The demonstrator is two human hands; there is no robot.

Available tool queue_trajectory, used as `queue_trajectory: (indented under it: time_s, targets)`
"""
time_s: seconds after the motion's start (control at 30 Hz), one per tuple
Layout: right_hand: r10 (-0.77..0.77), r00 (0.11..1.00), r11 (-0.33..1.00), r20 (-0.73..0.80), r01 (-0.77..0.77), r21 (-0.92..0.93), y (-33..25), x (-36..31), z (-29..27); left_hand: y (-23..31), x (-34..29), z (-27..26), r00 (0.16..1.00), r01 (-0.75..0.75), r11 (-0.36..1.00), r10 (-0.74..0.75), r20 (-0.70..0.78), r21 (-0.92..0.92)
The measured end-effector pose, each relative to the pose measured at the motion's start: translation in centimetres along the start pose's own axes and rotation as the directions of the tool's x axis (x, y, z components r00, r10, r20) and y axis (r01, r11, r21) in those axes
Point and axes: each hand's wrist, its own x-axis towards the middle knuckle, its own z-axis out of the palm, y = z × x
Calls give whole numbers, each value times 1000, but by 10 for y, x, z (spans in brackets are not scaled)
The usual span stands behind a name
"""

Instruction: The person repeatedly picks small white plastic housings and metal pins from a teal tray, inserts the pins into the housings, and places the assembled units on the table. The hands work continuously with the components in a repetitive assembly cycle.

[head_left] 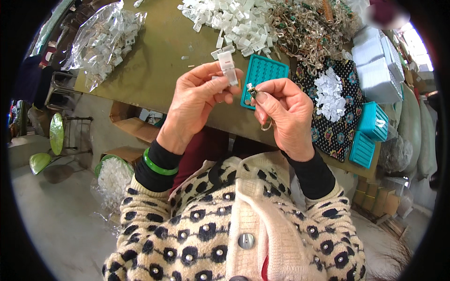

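Between the thumb and fingers of my left hand [192, 98] is a small translucent white plastic case [227, 61], its hinged halves apart. My right hand [289, 112] pinches a small dark piece with a metal plug-like tip [252, 90]; a thin cord loop hangs below those fingers. The tip points up and left toward the case, with a gap between them. Behind my right hand, a teal ridged tray [269, 69] lies on the olive-green table [154, 70]. Farther back are a heap of similar white cases [243, 28] and a tangled heap of corded pieces [311, 30].
A clear bag of pieces [108, 40] lies at the far left. On the right, small white pieces [330, 96] cover part of a dark patterned cloth [323, 131], beside teal trays [372, 122] and stacked white trays [375, 65]. A filled basket [115, 175] stands below, left.
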Motion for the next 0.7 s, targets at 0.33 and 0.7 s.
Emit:
queue_trajectory:
  time_s: [0.33,0.7]
  targets:
    - [53,998,997,-16,-52,62,9,-6,5,-26,-28,-1,1000,-4,994,4,3,-113]
    - [83,996,993,-13,-83,-88,4,-15,23,-35,-35,1,978,-206,975,207,-1,-86]
